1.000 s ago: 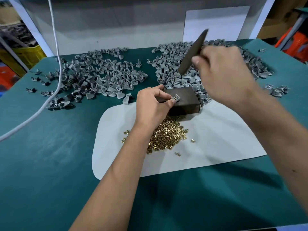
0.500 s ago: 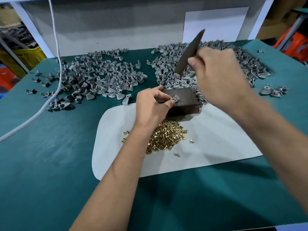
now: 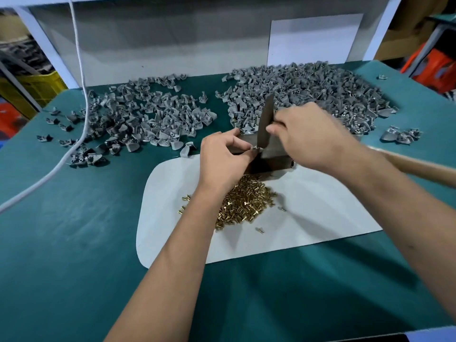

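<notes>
Head view: left hand (image 3: 222,159) curls over the near left corner of the block (image 3: 277,157), thumb and forefinger pinching a small grey part (image 3: 255,148) down on the block's top face. Judgement: the block serves as an anvil, and the pinch keeps the part from skidding under the tool. Right hand (image 3: 306,139) is wrapped round a dark flat bar (image 3: 267,119), which stands nearly upright. The bar's lower end meets the part just beside the left fingertips, and its upper end rises in front of the right heap (image 3: 320,90). The grip sits low on the bar, probably for control of a short stroke; whether a rivet sits in the part cannot be told, since the fingers hide it. Block stands at the far edge of the sheet (image 3: 320,213). Rivets (image 3: 244,203), brass, lie piled on the sheet just in front of the block and partly under the left wrist, within easy reach for the left hand. A few strays lie apart from the pile. Left heap (image 3: 153,114) and right heap (image 3: 320,90) of grey parts flank the block at the back of the table (image 3: 74,243), well apart from each other; likely one is stock and one finished, though which is which cannot be told. Cable (image 3: 82,95), white, hangs down across the left heap and trails off to the left.
</notes>
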Available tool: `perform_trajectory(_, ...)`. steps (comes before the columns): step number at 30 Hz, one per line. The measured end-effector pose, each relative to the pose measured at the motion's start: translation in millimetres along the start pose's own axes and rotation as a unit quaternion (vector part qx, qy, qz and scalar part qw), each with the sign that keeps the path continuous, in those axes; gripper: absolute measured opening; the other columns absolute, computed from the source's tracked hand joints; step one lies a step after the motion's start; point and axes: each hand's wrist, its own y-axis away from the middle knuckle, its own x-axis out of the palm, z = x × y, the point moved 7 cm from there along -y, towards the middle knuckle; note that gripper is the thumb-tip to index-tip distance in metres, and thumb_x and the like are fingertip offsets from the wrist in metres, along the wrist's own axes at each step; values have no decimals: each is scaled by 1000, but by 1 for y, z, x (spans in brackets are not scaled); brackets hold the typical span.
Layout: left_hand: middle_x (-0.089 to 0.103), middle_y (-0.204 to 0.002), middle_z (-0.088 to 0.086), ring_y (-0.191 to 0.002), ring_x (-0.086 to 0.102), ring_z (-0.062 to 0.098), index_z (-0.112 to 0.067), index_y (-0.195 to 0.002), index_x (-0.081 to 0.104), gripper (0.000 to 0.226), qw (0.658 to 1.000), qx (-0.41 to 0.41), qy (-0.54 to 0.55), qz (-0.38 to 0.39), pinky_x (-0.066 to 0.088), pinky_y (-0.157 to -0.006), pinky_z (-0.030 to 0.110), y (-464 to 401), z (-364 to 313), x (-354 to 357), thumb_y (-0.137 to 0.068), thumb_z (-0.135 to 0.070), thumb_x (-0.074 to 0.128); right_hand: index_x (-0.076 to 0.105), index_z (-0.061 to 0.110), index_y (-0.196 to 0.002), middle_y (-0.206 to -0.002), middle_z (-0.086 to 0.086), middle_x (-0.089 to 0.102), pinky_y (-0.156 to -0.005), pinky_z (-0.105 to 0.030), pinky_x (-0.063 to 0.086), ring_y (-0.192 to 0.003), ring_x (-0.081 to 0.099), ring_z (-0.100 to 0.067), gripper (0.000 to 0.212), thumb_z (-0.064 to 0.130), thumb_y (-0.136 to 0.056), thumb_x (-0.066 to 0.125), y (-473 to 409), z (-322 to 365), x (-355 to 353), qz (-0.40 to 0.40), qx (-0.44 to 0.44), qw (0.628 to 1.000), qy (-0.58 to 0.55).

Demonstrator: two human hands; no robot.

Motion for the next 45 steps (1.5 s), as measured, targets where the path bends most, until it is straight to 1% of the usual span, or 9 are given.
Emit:
perform_trajectory(5, 68, -133, -3, -141, 42, 16, -38, -70, 75, 26, 998, -10, -59, 2, 27, -119, 38, 0, 2, -1, -79, -17, 86, 59, 26, -84, -78, -1, 66, -69, -36, 50, -74, 61, -27, 21, 41, -96, 66, 8, -48, -17, -32, 52, 997, -45)
perform_trajectory(16, 68, -133, -6, -141, 42, 11, -31, -68, 79, 24, 998, -56, 19, 2, 27, -121, 47, -1, 6, -3, -85, -14, 80, 71, 25, -67, -73, -1, 71, -71, -39, 60, -73, 67, -26, 21, 38, -77, 83, 28, -85, 13, 60, 168, 983, 39)
perform_trajectory(19, 68, -133, -5, -140, 42, 10, -31, -67, 78, 26, 998, -57, 33, -3, 28, -121, 46, -1, 6, -5, -84, -12, 80, 73, 27, -85, -79, 5, 71, -76, -40, 60, -78, 69, -21, 13, 37, -82, 81, 15, -60, 1, -19, 109, 993, -29)
perform_trajectory(23, 67, -136, -1, -140, 42, 10, -33, -64, 75, 32, 999, -36, 29, -7, 24, -120, 38, -2, 1, -7, -85, -9, 79, 67, 35, -114, -92, 11, 70, -80, -40, 59, -85, 67, -14, 31, 37, -85, 79, 3, -4, 13, 1, -30, 996, -89)
perform_trajectory(28, 67, -134, -1, -138, 48, 14, -29, -72, 78, 22, 999, -18, 26, -17, 27, -121, 42, -7, 1, -14, -88, -15, 77, 73, 31, -102, -96, 8, 72, -90, -43, 53, -89, 63, -16, 15, 40, -90, 73, -10, 14, 17, -28, -95, 993, -65)
perform_trajectory(33, 73, -103, -12, -108, 66, 14, -22, -87, 79, 7, 980, -18, -147, -132, 45, -111, 44, -14, 15, -60, -90, -21, 73, 75, 26, -90, -83, 7, 72, -79, -36, 60, -76, 65, -10, 23, 48, -83, 78, -24, -4, 13, -34, -39, 995, -90)
perform_trajectory(38, 77, -107, 0, -110, 66, 25, -22, -107, 79, 22, 958, -58, -261, -103, 49, -102, 29, -18, 40, -83, -88, -14, 73, 75, 20, -78, -74, -1, 71, -79, -42, 61, -70, 65, -17, 36, 56, -74, 81, -48, -19, 6, -52, 28, 996, -66)
perform_trajectory(40, 78, -103, 1, -100, 69, 20, -21, -104, 81, 21, 957, -55, -266, -98, 49, -91, 21, -17, 41, -85, -86, -11, 75, 72, 19, -73, -69, -1, 68, -77, -40, 60, -64, 62, -16, 41, 60, -72, 80, -57, -27, 3, -63, 64, 994, -65)
perform_trajectory(45, 75, -80, -2, -76, 70, 20, -23, -84, 79, 20, 959, -68, -243, -129, 60, -74, 37, -17, 46, -94, -81, -3, 77, 72, 10, -79, -70, -7, 68, -71, -37, 57, -65, 64, -20, 50, 60, -74, 80, -74, -21, 2, -55, 98, 993, -34)
